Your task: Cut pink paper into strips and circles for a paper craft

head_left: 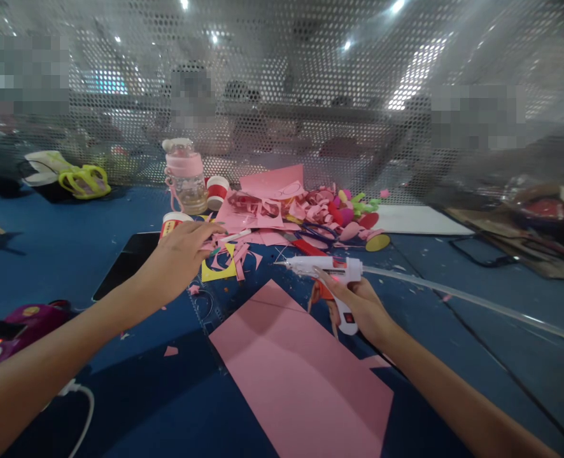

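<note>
My right hand [365, 302] is wrapped round the handle of a white hot glue gun [324, 266], its nozzle pointing left. From its back end, a long clear glue stick [458, 296] runs off to the right. Below the gun lies a large pink paper sheet [305, 375]. My left hand [181, 254] reaches over the near edge of the paper scraps, fingers stretched forward and partly hidden by the back of the hand. A yellow paper piece with a round cut-out [219, 272] lies beside its fingertips. Just behind the hand stands a red and white paper cup [173, 219].
Pink paper scraps [272, 210] are heaped against a perforated metal screen [272, 127]. A pink-lidded bottle [185, 175] and another cup [218, 193] stand left of the heap. A black tablet-like slab [129, 264], a purple device [28, 327] and a white cable [88, 407] lie left.
</note>
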`<state>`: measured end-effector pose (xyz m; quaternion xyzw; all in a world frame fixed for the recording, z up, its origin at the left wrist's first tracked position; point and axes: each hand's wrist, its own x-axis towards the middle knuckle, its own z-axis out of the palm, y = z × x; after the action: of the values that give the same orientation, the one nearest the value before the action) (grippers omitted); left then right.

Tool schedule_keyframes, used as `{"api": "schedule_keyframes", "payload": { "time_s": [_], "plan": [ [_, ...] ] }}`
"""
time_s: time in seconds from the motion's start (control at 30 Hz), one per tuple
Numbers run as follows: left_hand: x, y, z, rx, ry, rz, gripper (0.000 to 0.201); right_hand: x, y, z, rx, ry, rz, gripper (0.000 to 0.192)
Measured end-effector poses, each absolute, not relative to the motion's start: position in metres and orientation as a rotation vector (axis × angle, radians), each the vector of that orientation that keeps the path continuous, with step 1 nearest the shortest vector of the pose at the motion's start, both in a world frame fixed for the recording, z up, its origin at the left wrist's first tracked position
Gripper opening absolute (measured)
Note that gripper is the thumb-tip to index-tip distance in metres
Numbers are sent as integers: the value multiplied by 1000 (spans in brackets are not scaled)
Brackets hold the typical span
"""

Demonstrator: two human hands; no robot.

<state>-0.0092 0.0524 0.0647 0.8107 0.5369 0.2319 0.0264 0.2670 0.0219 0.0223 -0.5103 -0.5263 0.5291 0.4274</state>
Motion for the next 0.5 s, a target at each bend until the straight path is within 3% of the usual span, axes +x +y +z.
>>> {"api": "schedule_keyframes", "payload": {
  "time_s": [0.33,0.5],
  "plan": [
    [-7,58,60,1710,1223,775,22,268,24,19,-1258,-1330,1326,40],
    [-2,56,62,1514,1291,811,15,270,26,17,-1272,-1368,1330,44]
  ]
}}
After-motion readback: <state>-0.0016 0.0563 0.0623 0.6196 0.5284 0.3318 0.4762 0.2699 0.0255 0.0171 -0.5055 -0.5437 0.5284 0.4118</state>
